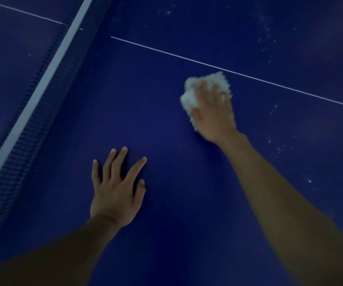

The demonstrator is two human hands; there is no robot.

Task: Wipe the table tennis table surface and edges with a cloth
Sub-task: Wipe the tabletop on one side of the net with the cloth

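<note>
The dark blue table tennis table (150, 112) fills the view. My right hand (213, 112) presses a crumpled white cloth (189, 96) flat onto the surface, just below the thin white centre line (249, 76). The cloth bulges out past my fingers at the top and left. My left hand (117, 188) rests palm down on the table nearer to me, fingers spread, holding nothing.
The net (28, 129) with its white top band (42, 83) runs diagonally along the left side. Pale specks of dust (277, 149) dot the surface to the right of my right arm and beyond the centre line at the top right.
</note>
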